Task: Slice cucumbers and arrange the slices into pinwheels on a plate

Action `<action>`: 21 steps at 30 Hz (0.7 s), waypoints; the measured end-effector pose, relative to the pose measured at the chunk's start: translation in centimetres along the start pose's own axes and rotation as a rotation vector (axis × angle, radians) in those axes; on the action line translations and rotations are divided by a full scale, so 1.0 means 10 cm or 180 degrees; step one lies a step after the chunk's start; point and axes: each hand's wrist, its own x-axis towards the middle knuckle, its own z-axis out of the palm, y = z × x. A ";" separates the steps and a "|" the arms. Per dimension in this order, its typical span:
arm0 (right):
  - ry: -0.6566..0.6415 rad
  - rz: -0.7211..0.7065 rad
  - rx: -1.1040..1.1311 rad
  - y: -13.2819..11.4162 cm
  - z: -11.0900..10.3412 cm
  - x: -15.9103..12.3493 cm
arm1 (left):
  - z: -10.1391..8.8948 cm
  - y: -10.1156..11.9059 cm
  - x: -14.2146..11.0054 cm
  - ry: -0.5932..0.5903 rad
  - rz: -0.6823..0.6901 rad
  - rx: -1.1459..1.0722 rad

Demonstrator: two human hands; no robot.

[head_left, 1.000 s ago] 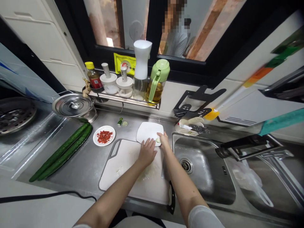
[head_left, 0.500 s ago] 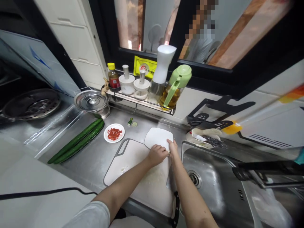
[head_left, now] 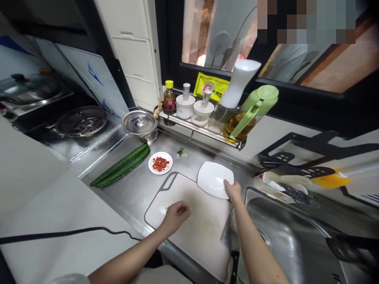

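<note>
Gripping plate (head_left: 213,177) edge, right hand (head_left: 234,191) near sink (head_left: 271,209); left hand (head_left: 177,216) above board (head_left: 201,244).

Evenly lit, slightly dim — pale glare in the steel sink (head_left: 284,252), edges stretched and softly blurred

Bare counter (head_left: 130,197) left of board (head_left: 201,225)

Cutting board (head_left: 204,232) between cucumbers (head_left: 126,169) and sink (head_left: 281,240); stove (head_left: 81,121) far left
</note>
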 end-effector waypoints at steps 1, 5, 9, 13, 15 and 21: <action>-0.0030 -0.0023 -0.0359 -0.02 -0.01 0.02 | -0.09 -0.03 -0.10 -0.0024 -0.0050 0.0084; -0.0189 -0.0091 -0.1347 -0.09 -0.07 0.02 | -0.32 -0.11 -0.45 -0.0051 -0.0218 0.0399; -0.0195 -0.0195 -0.1653 -0.13 -0.10 -0.05 | -0.37 -0.11 -0.56 0.0056 -0.0212 0.0648; -0.0028 -0.0237 -0.1633 -0.12 -0.10 -0.13 | -0.36 -0.03 -0.50 0.0113 -0.0087 0.0774; -0.0009 -0.0216 -0.1588 -0.12 -0.09 -0.14 | -0.36 0.01 -0.46 0.0104 -0.0031 0.0778; -0.0131 -0.0069 -0.1520 -0.23 -0.12 -0.14 | -0.42 0.09 -0.44 0.0172 0.0017 0.0836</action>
